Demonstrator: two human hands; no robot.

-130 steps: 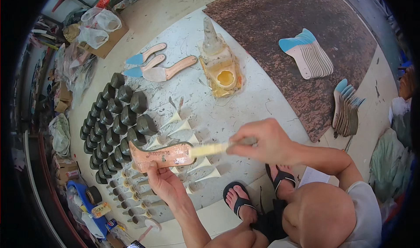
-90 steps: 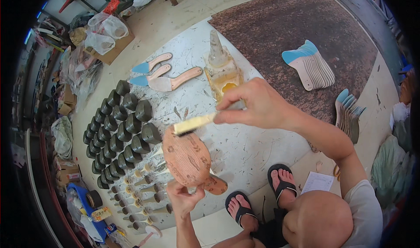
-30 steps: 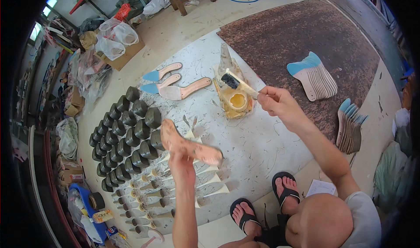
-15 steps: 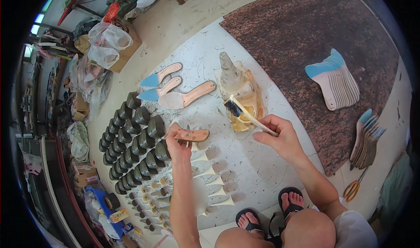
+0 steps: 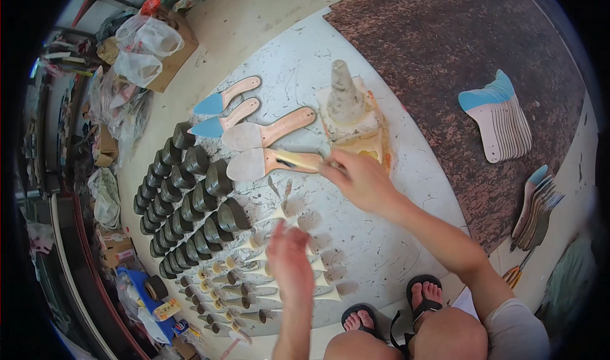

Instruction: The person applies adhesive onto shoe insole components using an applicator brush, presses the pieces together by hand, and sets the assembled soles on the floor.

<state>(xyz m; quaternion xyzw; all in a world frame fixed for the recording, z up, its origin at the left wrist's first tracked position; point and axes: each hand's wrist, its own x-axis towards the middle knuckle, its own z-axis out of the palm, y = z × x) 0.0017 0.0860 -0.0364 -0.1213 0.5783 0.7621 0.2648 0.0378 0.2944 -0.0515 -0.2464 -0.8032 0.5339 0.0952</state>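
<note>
My right hand (image 5: 363,179) grips a brush (image 5: 295,159) with a pale handle, held low over a shoe insole (image 5: 244,165) with a grey forepart. That insole lies flat just below a similar insole (image 5: 279,128); two more insoles with blue foreparts, one being this insole (image 5: 216,120), lie beyond. Among ivory shoe heels (image 5: 277,215) hovers my left hand (image 5: 291,258), its fingers smeared by motion, so whether it touches a heel cannot be made out. Right of the insoles stands a glue-crusted container (image 5: 356,128) with a grey cone on it.
Dark shoe heels (image 5: 202,198) stand in rows at left, with small heel pieces (image 5: 222,284) nearer me. A fanned stack of blue-tipped insoles (image 5: 499,119) lies on the brown mat (image 5: 432,55); another bundle (image 5: 537,204) and orange-handled scissors (image 5: 512,276) lie at its edge.
The insole from my left hand now lies beside the others. My left hand has moved nearer me, over the ivory heels. The brush has swung left, from the container to above the insole.
</note>
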